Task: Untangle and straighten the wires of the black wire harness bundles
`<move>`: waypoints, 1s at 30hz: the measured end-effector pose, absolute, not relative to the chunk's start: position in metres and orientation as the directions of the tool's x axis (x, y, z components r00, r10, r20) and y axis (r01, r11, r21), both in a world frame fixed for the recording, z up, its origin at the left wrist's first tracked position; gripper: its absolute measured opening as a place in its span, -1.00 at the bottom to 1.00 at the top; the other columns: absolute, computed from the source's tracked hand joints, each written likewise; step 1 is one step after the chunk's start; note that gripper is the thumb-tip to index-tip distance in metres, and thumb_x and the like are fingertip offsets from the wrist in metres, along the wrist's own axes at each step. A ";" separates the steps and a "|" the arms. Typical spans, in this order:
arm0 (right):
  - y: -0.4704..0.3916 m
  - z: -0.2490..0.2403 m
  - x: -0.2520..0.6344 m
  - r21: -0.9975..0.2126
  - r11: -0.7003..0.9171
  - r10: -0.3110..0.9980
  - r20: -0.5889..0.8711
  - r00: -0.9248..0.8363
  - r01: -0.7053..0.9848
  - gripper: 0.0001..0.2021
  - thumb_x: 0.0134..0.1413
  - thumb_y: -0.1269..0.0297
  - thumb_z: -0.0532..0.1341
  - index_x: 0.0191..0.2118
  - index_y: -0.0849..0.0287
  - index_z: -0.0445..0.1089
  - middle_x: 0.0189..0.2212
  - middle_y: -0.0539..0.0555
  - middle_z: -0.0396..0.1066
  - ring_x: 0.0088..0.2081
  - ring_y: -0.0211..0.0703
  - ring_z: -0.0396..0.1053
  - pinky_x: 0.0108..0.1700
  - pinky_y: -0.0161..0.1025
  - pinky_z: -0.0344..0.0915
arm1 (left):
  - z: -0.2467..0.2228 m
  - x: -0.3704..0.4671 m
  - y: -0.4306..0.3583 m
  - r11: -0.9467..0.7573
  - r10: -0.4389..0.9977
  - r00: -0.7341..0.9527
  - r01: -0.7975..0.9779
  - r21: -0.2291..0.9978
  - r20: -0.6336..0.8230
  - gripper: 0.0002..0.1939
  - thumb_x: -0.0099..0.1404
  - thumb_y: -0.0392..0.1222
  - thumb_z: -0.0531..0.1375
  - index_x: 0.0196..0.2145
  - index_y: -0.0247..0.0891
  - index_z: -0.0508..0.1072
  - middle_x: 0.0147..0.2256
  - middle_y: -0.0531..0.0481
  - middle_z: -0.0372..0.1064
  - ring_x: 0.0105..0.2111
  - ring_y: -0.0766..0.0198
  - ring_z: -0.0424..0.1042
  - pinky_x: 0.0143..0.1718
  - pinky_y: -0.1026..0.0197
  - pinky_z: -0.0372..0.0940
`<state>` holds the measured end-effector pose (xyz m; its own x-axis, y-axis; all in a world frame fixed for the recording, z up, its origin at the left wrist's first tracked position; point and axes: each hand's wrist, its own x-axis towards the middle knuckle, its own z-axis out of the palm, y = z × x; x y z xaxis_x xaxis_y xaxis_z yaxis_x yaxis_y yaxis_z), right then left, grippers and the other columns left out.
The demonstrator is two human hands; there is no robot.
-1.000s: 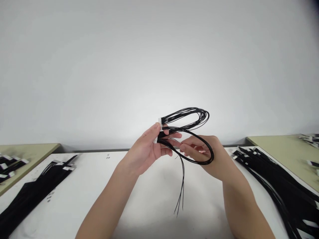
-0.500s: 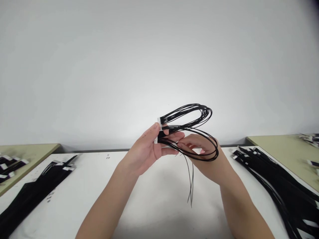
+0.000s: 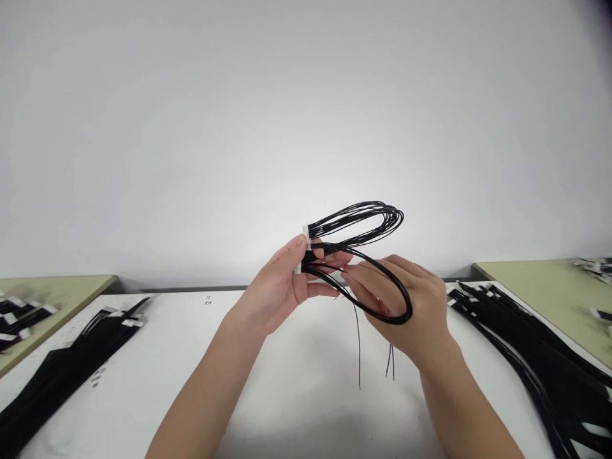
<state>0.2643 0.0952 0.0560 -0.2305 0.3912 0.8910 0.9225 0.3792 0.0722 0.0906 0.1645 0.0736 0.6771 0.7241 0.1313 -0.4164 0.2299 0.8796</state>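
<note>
My left hand (image 3: 282,280) is closed on a black wire harness (image 3: 356,220) near its white connectors, above the table. The thumb presses on the upper white connector (image 3: 306,236); a second white connector (image 3: 298,268) shows at the palm. From the connectors the thin black wires run right in two loops, one above the other. My right hand (image 3: 406,293) is behind the lower loop, its fingertips pinched together by the left fingers on thin wires of the harness. Several loose wire ends (image 3: 358,357) hang below the hands. The right fingertips are partly hidden.
On the white table (image 3: 182,357), a bundle of black cables with white ends (image 3: 71,363) lies at left and another black cable bundle (image 3: 526,357) at right. Yellowish side tables (image 3: 516,271) with more cables flank it. A pale wall (image 3: 287,127) rises behind.
The lower wire loop has drawn together into a tighter bundle and dropped slightly. My right hand has turned and shifted a little right; some loose ends moved with it. My left hand stays in place.
</note>
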 end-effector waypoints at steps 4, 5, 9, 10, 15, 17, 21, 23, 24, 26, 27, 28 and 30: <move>0.095 0.055 0.265 0.178 0.367 0.296 0.908 -0.296 0.913 -0.81 -0.07 0.55 0.27 -0.35 0.11 0.43 -0.48 -0.02 0.50 -0.55 -0.28 0.30 -0.44 -0.27 0.16 | 0.075 0.090 0.165 0.221 0.716 0.686 -0.395 0.891 0.127 -0.68 0.39 0.01 0.03 -0.31 -0.31 0.36 -0.10 -0.23 0.47 -0.08 0.04 0.46 -0.29 0.14 0.42; 0.094 0.056 0.265 0.191 0.372 0.272 0.913 -0.304 0.908 -0.81 -0.07 0.56 0.27 -0.34 0.12 0.43 -0.49 -0.02 0.49 -0.56 -0.29 0.29 -0.44 -0.27 0.16 | 0.074 0.090 0.165 0.218 0.716 0.687 -0.392 0.894 0.127 -0.68 0.39 0.01 0.04 -0.32 -0.31 0.36 -0.10 -0.23 0.47 -0.09 0.04 0.46 -0.30 0.14 0.42; 0.090 0.060 0.262 -0.063 0.511 0.376 0.913 -0.157 0.857 -0.85 0.03 0.51 0.24 -0.31 0.11 0.45 -0.57 -0.03 0.39 -0.59 -0.34 0.21 -0.51 -0.32 0.12 | 0.073 0.091 0.165 0.216 0.714 0.688 -0.396 0.892 0.132 -0.69 0.39 0.01 0.05 -0.32 -0.31 0.35 -0.10 -0.21 0.48 -0.12 0.07 0.48 -0.24 0.14 0.40; 0.089 0.062 0.262 -0.239 0.558 0.487 0.869 -0.080 0.795 -0.89 0.07 0.47 0.23 -0.32 0.11 0.45 -0.58 -0.04 0.36 -0.59 -0.35 0.20 -0.54 -0.34 0.12 | 0.072 0.091 0.165 0.217 0.712 0.690 -0.392 0.894 0.130 -0.70 0.38 0.01 0.05 -0.32 -0.30 0.35 -0.10 -0.21 0.48 -0.14 0.09 0.49 -0.25 0.16 0.39; 0.092 0.068 0.281 -0.930 0.368 0.929 0.368 0.045 0.011 -0.84 0.11 0.20 0.25 -0.40 0.16 0.37 -0.71 -0.13 0.09 -0.68 -0.38 0.05 -0.66 -0.40 0.07 | 0.073 0.093 0.165 0.222 0.718 0.692 -0.328 0.918 0.074 -0.70 0.36 0.02 0.08 -0.31 -0.31 0.32 -0.19 -0.21 0.48 -0.33 0.18 0.51 -0.37 0.24 0.31; 0.097 0.070 0.290 -0.941 0.250 0.967 0.256 0.005 -0.229 -0.79 0.10 0.14 0.24 -0.42 0.17 0.34 -0.70 -0.15 0.03 -0.72 -0.42 -0.02 -0.69 -0.41 0.06 | 0.074 0.093 0.165 0.222 0.718 0.694 -0.305 0.926 0.056 -0.69 0.36 0.03 0.08 -0.32 -0.30 0.30 -0.27 -0.15 0.47 -0.36 0.21 0.49 -0.39 0.25 0.28; 0.106 0.072 0.298 -0.909 0.263 0.962 0.273 0.013 -0.323 -0.81 -0.01 0.14 0.26 -0.34 0.14 0.37 -0.57 -0.08 0.26 -0.71 -0.38 0.12 -0.70 -0.33 0.21 | 0.075 0.091 0.164 0.225 0.712 0.701 -0.283 0.932 0.041 -0.68 0.36 0.06 0.06 -0.35 -0.28 0.27 -0.40 -0.02 0.34 -0.40 0.26 0.44 -0.39 0.25 0.25; 0.109 0.070 0.295 -0.894 0.354 0.935 0.346 0.081 -0.274 -0.80 -0.05 0.16 0.28 -0.29 0.11 0.39 -0.52 -0.05 0.35 -0.66 -0.33 0.23 -0.65 -0.30 0.31 | 0.074 0.090 0.165 0.240 0.710 0.704 -0.287 0.928 0.034 -0.68 0.36 0.07 0.06 -0.35 -0.27 0.26 -0.44 0.03 0.26 -0.40 0.27 0.43 -0.38 0.26 0.24; 0.111 0.068 0.292 -0.878 0.412 0.911 0.387 0.145 -0.243 -0.82 -0.03 0.17 0.29 -0.29 0.11 0.41 -0.51 -0.05 0.37 -0.63 -0.33 0.27 -0.62 -0.30 0.35 | 0.074 0.090 0.165 0.244 0.710 0.704 -0.287 0.926 0.031 -0.68 0.36 0.07 0.06 -0.35 -0.27 0.26 -0.44 0.05 0.23 -0.40 0.28 0.42 -0.37 0.26 0.24; 0.113 0.064 0.286 -0.819 0.549 0.807 0.468 0.360 -0.166 -0.88 0.04 0.19 0.28 -0.32 0.11 0.44 -0.47 -0.04 0.39 -0.58 -0.35 0.34 -0.51 -0.32 0.42 | 0.074 0.090 0.166 0.245 0.714 0.700 -0.283 0.927 0.025 -0.68 0.35 0.07 0.06 -0.34 -0.27 0.27 -0.44 0.06 0.20 -0.39 0.29 0.41 -0.33 0.24 0.24; 0.115 0.063 0.284 -0.776 0.618 0.724 0.500 0.475 -0.125 -0.89 0.07 0.21 0.28 -0.35 0.12 0.45 -0.43 -0.03 0.40 -0.54 -0.37 0.37 -0.43 -0.32 0.44 | 0.073 0.091 0.167 0.243 0.718 0.696 -0.279 0.929 0.021 -0.68 0.35 0.07 0.06 -0.34 -0.27 0.28 -0.43 0.06 0.20 -0.39 0.29 0.41 -0.32 0.24 0.24; 0.116 0.062 0.283 -0.727 0.681 0.632 0.522 0.573 -0.090 -0.89 0.07 0.21 0.29 -0.38 0.12 0.45 -0.38 -0.03 0.40 -0.50 -0.37 0.39 -0.36 -0.32 0.46 | 0.073 0.091 0.167 0.242 0.721 0.693 -0.273 0.931 0.015 -0.68 0.35 0.07 0.07 -0.34 -0.27 0.29 -0.43 0.05 0.20 -0.38 0.29 0.41 -0.32 0.24 0.24; 0.117 0.063 0.284 -0.633 0.770 0.497 0.523 0.693 -0.075 -0.86 0.05 0.16 0.31 -0.40 0.11 0.46 -0.33 -0.02 0.39 -0.40 -0.36 0.42 -0.23 -0.30 0.46 | 0.073 0.093 0.168 0.238 0.728 0.685 -0.267 0.934 0.010 -0.68 0.34 0.07 0.08 -0.34 -0.27 0.30 -0.43 0.05 0.21 -0.37 0.30 0.41 -0.33 0.25 0.23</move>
